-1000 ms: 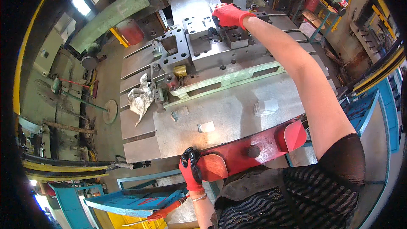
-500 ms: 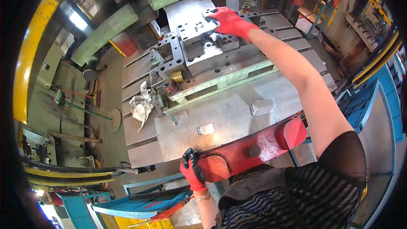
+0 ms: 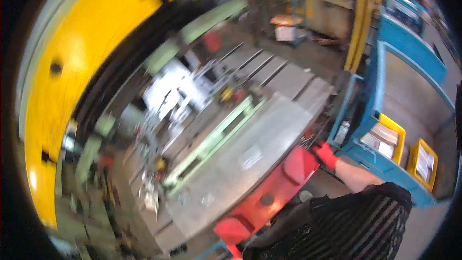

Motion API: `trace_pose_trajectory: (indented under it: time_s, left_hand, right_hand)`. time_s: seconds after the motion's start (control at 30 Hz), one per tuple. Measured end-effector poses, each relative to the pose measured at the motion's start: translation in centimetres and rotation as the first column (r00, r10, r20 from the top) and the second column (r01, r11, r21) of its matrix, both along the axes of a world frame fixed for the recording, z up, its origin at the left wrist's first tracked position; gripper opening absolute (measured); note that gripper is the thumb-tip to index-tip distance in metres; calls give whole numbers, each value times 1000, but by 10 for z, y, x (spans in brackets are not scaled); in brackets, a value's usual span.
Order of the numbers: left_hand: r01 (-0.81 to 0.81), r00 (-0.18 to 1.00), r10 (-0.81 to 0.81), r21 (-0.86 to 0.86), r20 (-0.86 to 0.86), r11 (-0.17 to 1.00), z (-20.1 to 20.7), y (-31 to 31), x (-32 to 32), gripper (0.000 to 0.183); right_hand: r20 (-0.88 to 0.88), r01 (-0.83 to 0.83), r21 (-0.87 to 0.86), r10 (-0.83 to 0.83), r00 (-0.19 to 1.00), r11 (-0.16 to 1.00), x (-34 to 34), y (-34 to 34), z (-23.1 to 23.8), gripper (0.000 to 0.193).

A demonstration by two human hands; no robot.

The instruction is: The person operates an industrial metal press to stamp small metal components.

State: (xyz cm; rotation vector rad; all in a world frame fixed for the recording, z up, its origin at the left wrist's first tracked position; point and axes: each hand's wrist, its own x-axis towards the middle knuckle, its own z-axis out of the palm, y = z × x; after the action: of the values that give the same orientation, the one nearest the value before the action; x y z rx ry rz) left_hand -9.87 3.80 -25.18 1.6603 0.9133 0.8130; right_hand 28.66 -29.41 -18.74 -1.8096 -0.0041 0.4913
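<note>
A red control bar (image 3: 267, 183) with a dark round button in its middle and a hooded cover at each end runs along the front of the press bed. My right hand (image 3: 328, 158), in a red glove with dark fingertips, is beside the bar's right end; motion smears its fingers. Of my left hand (image 3: 234, 251), just a bit of red glove shows under the bar's left end, its fingers hidden. Past the bar lies a flat metal plate (image 3: 262, 139) with a small stack of thin pale pieces (image 3: 251, 158) on it. Farther off, the metal die (image 3: 178, 91) is bright and blurred.
A pale green slotted rail (image 3: 211, 147) crosses between plate and die. On the right, a blue cart (image 3: 380, 91) carries two yellow bins (image 3: 423, 166) with flat parts. The yellow press frame (image 3: 72, 67) arches at the left. A crumpled rag (image 3: 150, 198) lies at the bed's left.
My view has swung to the right. My right hand has come back from the die to the bar's right end. My left hand has dropped mostly out of sight below the bar's left end.
</note>
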Motion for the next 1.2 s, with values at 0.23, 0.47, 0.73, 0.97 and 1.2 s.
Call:
trace_pose_trajectory:
  time_s: [0.23,0.47,0.73,0.97,1.2]
  left_hand:
    - [486,863,-482,17,152,874,24,1,233,35]
    - [628,765,-607,-41,216,777,38,-24,322,36]
    - [671,729,-624,-114,281,733,53,-19,373,37]
    - [709,693,-629,-173,353,684,69,-16,416,38]
    - [509,852,-402,-351,337,786,32,31,295,38]
  right_hand:
    - [-97,-411,-169,400,912,896,-6,-10,-53,58]
    - [219,-379,-457,515,829,804,-6,-7,-73,53]
    - [260,-338,-452,485,835,826,-7,-6,-73,50]
    - [320,-300,-487,487,813,821,-18,-14,-66,42]
    - [400,-376,-482,581,709,791,-7,-11,-71,42]
